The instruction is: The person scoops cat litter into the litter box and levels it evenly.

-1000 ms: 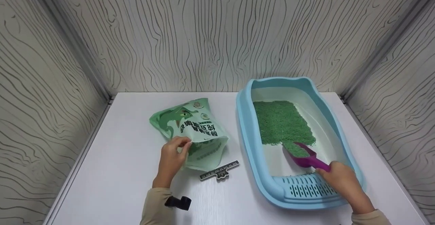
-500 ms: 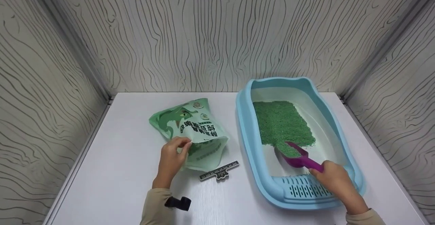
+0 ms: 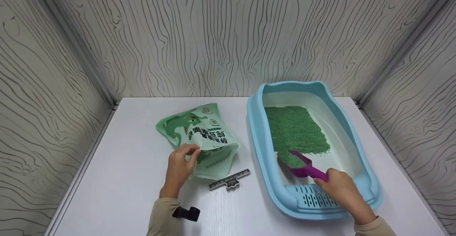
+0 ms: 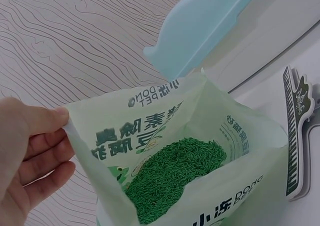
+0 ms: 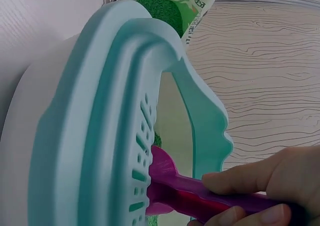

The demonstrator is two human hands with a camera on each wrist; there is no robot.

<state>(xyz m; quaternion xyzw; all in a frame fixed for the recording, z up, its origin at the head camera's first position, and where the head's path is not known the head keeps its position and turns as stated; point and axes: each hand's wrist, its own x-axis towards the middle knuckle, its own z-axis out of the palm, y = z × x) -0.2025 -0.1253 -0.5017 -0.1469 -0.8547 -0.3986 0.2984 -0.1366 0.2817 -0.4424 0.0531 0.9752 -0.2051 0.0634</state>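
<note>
My left hand pinches the rim of a pale green bag of cat litter between thumb and fingers. In the left wrist view the bag's mouth gapes, with green pellets inside. My right hand grips the handle of a purple scoop, which carries green pellets. The scoop is low inside a blue litter box, at the near edge of a flat bed of green litter. In the right wrist view the box's slotted front hides part of the scoop.
A black-and-white clip with a ruler-like bar lies on the white table between the bag and the box. Wood-patterned panels rise behind and at both sides. A black strap piece sits at the left sleeve.
My right hand has moved left with the loaded scoop, along the near edge of the litter bed. The left hand and the bag have stayed in place.
</note>
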